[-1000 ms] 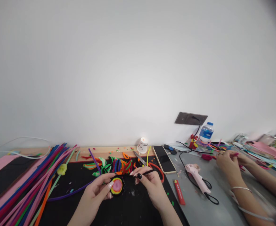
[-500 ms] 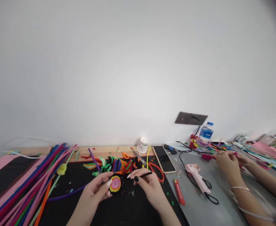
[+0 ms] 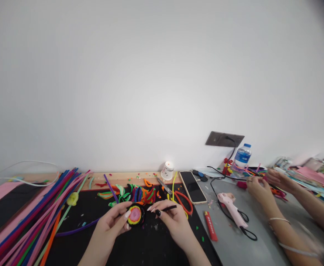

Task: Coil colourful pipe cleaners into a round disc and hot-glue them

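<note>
My left hand grips a round coil of pipe cleaner by its left edge. The coil is pink in the middle, ringed with orange, yellow and black. To its right my right hand pinches a black pipe cleaner, whose end sticks out over the fingers. Whether this strand joins the coil's black outer ring is hard to make out. Just behind both hands lies a heap of bent, multicoloured pipe cleaner pieces on the black mat.
Long pipe cleaners lie bundled at left. Scissors, a paper cup and a phone sit behind my right hand. Farther right are a red box, a pink glue gun, a bottle and a co-worker's hands.
My right hand has shifted slightly left and down, with the black strand moving along. My left hand and the coil stay nearly still. The co-worker's hands have moved apart.
</note>
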Demonstrator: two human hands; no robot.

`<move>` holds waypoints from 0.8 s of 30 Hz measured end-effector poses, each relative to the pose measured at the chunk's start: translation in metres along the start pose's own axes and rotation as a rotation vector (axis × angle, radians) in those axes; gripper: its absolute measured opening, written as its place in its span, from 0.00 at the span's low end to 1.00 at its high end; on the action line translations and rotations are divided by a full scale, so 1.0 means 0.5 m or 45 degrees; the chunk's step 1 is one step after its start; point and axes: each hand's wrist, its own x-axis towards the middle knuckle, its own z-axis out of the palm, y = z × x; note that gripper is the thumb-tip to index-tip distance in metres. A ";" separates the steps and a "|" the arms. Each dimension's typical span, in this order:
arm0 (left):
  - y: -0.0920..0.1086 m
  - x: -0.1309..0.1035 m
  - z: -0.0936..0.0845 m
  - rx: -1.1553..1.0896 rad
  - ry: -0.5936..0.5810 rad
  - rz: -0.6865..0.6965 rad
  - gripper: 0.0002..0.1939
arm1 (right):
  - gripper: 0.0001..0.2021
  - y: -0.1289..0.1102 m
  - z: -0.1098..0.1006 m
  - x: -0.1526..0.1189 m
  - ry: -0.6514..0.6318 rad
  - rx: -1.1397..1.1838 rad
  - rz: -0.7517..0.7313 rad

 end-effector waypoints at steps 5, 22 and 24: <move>0.003 -0.002 0.001 0.027 -0.016 0.015 0.19 | 0.02 0.005 -0.002 -0.003 -0.014 -0.037 -0.011; 0.010 -0.007 0.007 0.058 -0.045 0.015 0.18 | 0.03 0.004 -0.002 -0.003 -0.032 -0.052 0.002; 0.009 -0.006 0.006 0.056 -0.051 0.010 0.18 | 0.04 0.005 -0.001 -0.003 -0.033 -0.046 0.002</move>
